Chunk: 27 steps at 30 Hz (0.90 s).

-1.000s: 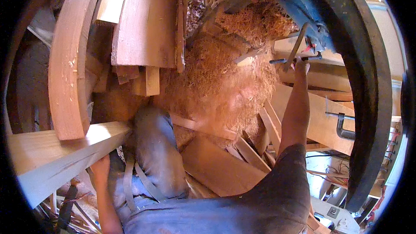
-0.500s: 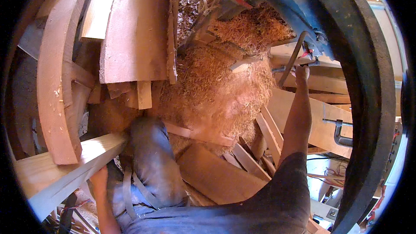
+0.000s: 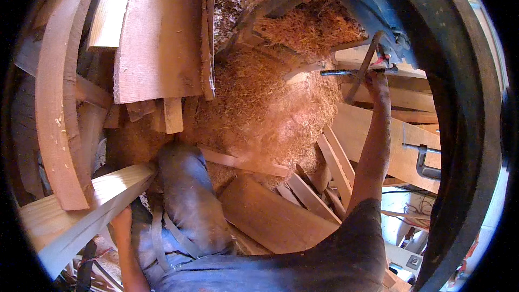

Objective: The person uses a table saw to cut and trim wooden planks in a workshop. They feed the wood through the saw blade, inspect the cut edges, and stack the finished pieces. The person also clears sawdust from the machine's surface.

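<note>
A pale squared wooden beam (image 3: 92,197) slants across the lower left. My left hand (image 3: 122,220) meets its lower side, with the fingers hidden behind the wood. At the upper right my right hand (image 3: 377,79) is closed around a slim dark rod (image 3: 338,72) that lies almost level. A curved metal bar (image 3: 365,65) rises beside that hand, against a worn blue machine casting (image 3: 397,38). My bent knee (image 3: 184,167) is near the beam's inner end.
Wood shavings (image 3: 259,108) are heaped in the middle, with offcuts (image 3: 311,197) and a broad board (image 3: 273,216) below. Thick planks (image 3: 159,38) stand at the upper left. A C-clamp (image 3: 427,162) grips a board at right, inside a big dark curved rim (image 3: 473,130).
The rod in my right hand has swung from tilted to nearly level, and its left end has moved up and left. My left hand stays at the beam. The view has shifted slightly.
</note>
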Motion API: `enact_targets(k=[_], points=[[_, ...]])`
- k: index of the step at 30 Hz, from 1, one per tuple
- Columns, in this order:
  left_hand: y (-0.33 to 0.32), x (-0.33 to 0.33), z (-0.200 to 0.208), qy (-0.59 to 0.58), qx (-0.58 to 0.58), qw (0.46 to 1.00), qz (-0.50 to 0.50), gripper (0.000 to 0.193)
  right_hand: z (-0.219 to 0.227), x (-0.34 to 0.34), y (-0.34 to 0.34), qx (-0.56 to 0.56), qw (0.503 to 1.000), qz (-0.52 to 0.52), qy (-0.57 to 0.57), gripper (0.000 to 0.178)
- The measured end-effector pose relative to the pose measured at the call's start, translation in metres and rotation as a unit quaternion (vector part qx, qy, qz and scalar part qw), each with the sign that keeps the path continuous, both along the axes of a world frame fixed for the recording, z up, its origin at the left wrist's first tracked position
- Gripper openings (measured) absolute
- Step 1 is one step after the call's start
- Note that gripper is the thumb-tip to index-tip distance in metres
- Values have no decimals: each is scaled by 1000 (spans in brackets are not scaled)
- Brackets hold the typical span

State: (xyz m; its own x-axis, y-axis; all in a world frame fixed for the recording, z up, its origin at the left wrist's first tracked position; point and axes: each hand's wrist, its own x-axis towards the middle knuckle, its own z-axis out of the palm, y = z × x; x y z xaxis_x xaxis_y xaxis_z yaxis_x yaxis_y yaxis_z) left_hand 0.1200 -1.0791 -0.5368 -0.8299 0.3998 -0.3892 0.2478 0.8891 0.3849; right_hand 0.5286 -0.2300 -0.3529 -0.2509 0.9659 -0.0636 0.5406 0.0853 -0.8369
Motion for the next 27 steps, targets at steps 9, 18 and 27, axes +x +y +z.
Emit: enact_targets(k=[9,18,27], points=[[4,4,10,10,22,999,21,37,-8,-43,4,-17,996,-78,28,11],[1,2,9,-38,-34,998,30,41,-10,-37,17,-10,998,-47,38,23],[20,9,20,7,73,996,57,38,-111,-45,-63,6,999,-43,-15,36]])
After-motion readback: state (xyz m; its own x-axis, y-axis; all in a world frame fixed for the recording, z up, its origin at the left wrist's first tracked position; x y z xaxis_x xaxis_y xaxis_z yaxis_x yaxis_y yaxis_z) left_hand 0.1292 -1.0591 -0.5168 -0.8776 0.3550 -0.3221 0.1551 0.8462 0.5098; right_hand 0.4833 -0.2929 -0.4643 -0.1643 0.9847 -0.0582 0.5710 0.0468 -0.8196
